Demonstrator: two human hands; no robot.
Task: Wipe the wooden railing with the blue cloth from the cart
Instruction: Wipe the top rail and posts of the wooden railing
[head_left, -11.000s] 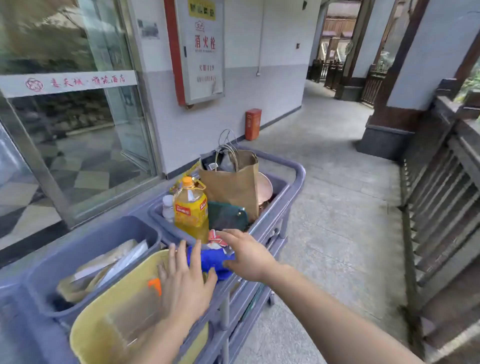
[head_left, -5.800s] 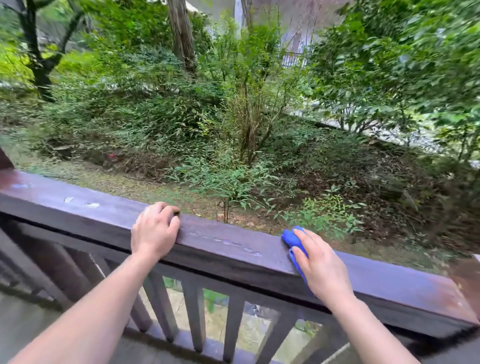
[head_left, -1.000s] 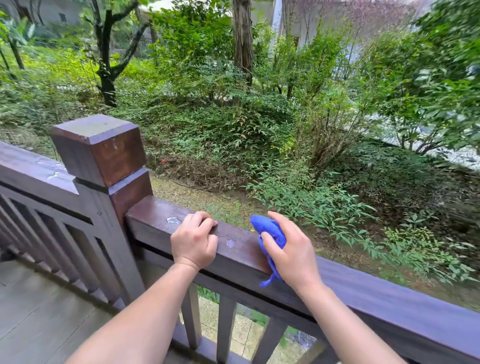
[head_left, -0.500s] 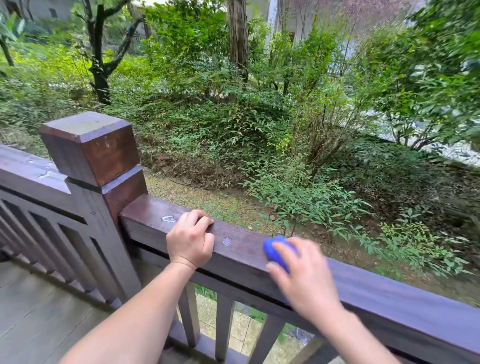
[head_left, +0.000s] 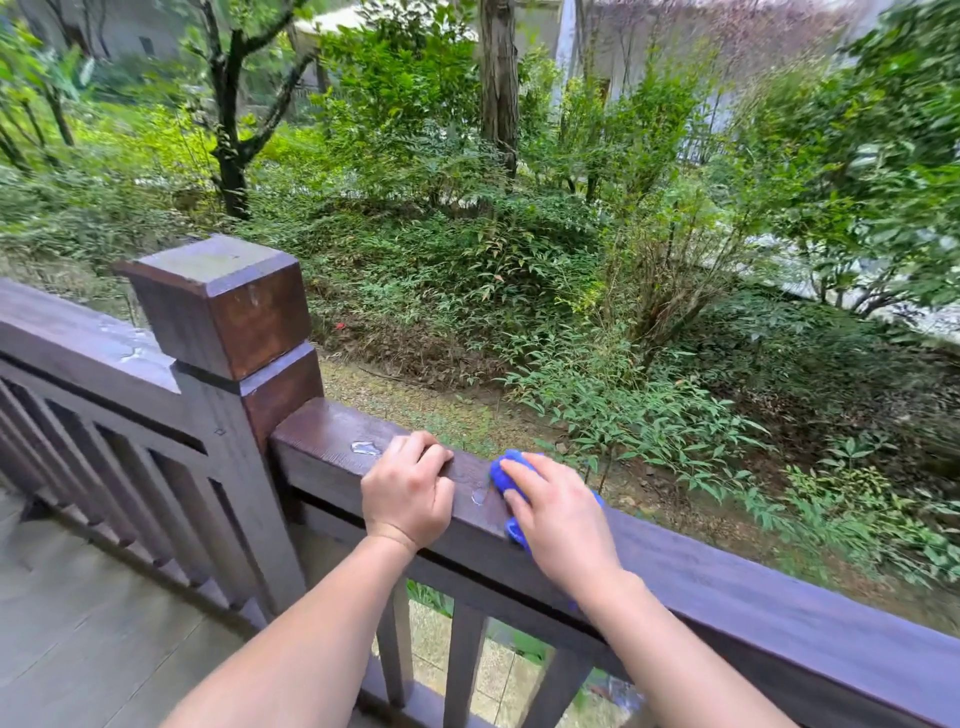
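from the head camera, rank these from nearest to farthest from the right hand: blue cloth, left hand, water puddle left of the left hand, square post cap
1. The blue cloth, pressed under the right hand on the dark wooden railing.
2. The left hand, gripping the railing just to the left.
3. The small water puddle, on the rail top beyond the left hand.
4. The square brown wooden post cap, farthest left and higher.

Counts along the rail

Two hands: the left hand (head_left: 407, 498) and the right hand (head_left: 558, 519), side by side on one rail (head_left: 779, 603). One cloth (head_left: 506, 470), under the right hand. One post (head_left: 228, 332), to the left. Two puddles on the near rail top: one puddle (head_left: 364, 447) left of the left hand, one smaller puddle (head_left: 478, 496) between the hands. Three balusters (head_left: 464, 665) show below the hands.
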